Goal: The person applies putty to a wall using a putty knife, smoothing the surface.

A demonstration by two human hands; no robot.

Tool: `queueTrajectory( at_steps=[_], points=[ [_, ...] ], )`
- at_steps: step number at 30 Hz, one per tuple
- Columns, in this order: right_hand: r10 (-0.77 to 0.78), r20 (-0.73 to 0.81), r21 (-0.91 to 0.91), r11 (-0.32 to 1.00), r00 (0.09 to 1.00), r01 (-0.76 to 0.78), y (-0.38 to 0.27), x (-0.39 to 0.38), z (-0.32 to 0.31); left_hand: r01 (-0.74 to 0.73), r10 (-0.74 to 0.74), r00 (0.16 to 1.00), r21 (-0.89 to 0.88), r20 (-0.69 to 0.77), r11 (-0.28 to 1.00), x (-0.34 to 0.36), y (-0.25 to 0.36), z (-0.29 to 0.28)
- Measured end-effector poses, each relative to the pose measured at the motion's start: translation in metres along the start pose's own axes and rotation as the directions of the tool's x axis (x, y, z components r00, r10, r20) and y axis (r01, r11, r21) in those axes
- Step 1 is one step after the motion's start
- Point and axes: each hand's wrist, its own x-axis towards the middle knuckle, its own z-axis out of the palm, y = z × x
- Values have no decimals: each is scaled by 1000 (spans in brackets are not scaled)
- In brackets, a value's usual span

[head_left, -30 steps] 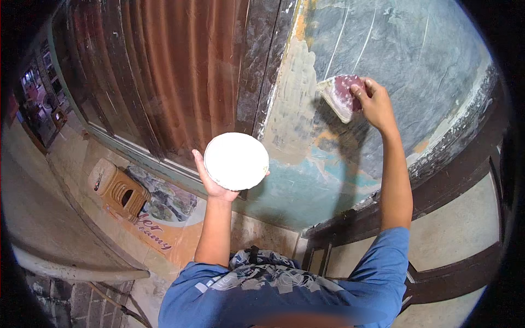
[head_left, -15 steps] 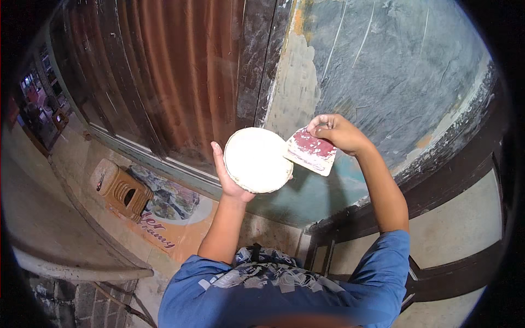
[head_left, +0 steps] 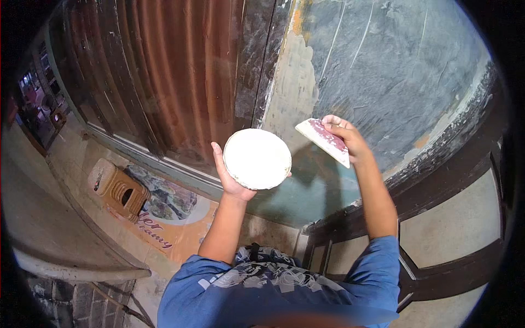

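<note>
My left hand (head_left: 234,183) is closed around the underside and rim of a round tub of white paste (head_left: 258,159), its thumb up along the left side. The paste looks bright white and flat on top; the tub's body is hidden below it. To the right, my right hand (head_left: 350,140) pinches a dark red, paste-flecked putty spreader (head_left: 331,139) by its upper part. White paste coats the spreader's lower edge. It is tilted, apart from the tub, in front of the grey-green wall (head_left: 377,82). A pale patch (head_left: 298,82) covers the wall's left border.
A curtained window (head_left: 180,82) with a dark frame stands left of the wall. Brown stacked plastic stools (head_left: 123,188) rest on an orange printed sheet (head_left: 180,232) on the floor. Dark wooden panelling (head_left: 454,218) lies at the right, a curved ledge (head_left: 82,270) at the lower left.
The spreader has moved right and up, away from the tub's rim, and turned so its coated edge shows. My left hand and the tub have barely shifted.
</note>
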Motion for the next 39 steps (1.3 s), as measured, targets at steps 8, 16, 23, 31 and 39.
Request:
queueTrajectory(
  at_steps=[8,16,23,31,39],
  points=[
    [-324,91,864,495,942,87,49,4,7,36,-34,999,-56,37,998,1,-5,8],
    [-608,-252,-393,775,752,495,-66,4,-12,-13,22,997,-103,80,995,-2,6,-1],
    [-794,144,-961,31,591,276,-174,47,16,-36,36,999,-17,26,999,2,12,11],
    [-793,355,-925,-376,495,61,-204,105,43,-128,128,992,29,24,991,-1,26,10],
    [-761,418,-889,-456,497,50,-205,127,65,-210,210,976,-3,58,978,-5,37,9]
  ],
)
